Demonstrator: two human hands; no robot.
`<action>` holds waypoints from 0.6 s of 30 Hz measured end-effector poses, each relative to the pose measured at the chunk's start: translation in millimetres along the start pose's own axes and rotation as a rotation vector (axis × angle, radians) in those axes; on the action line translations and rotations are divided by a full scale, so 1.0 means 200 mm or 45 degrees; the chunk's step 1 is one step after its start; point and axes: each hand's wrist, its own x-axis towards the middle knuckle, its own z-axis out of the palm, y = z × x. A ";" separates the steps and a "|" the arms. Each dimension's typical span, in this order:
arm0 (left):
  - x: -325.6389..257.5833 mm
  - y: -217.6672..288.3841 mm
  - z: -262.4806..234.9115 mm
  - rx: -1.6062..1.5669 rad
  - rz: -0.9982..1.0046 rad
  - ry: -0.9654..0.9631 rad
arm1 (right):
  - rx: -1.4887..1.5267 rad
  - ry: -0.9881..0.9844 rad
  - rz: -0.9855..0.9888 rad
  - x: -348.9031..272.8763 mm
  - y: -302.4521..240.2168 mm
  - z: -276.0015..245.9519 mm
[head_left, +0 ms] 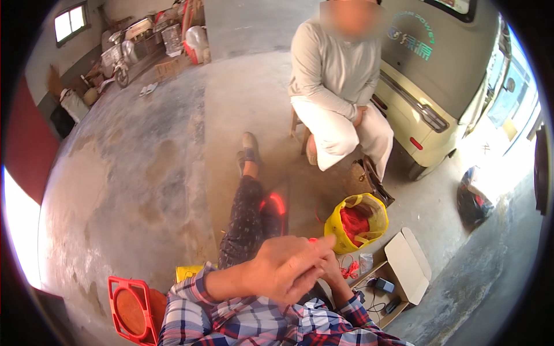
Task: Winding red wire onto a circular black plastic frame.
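My left hand (283,268) is in front of my lap, its fingers curled in and pressed together. It overlaps my right hand (330,270), whose fingers are bent and partly hidden behind it. A bit of red shows at the top edge between the hands; what they grip cannot be made out. Beyond them a blurred red streak (277,203) lies across my patterned trouser leg. Just past my right hand stands a yellow bag (378,214) with red stringy material (353,222) inside. Beside it on the floor are a small red cord bundle (350,269) and a clear plastic packet (366,262).
An open cardboard box (408,268) at my right holds a dark adapter (383,285) and cables. A person (334,69) sits opposite, near a brown handbag (360,177) and a parked vehicle (433,75). A red plastic frame (112,300) stands at my left.
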 end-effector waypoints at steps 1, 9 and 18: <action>-0.05 -0.01 0.01 0.003 0.005 -0.002 | -0.039 -0.033 0.036 0.01 0.03 0.00; -0.47 -0.32 -0.03 0.498 -0.775 -0.158 | -0.129 -0.008 0.110 0.00 -0.04 0.05; -0.92 -0.49 0.14 -0.607 -1.782 0.240 | -0.025 -0.120 0.081 0.01 -0.13 0.15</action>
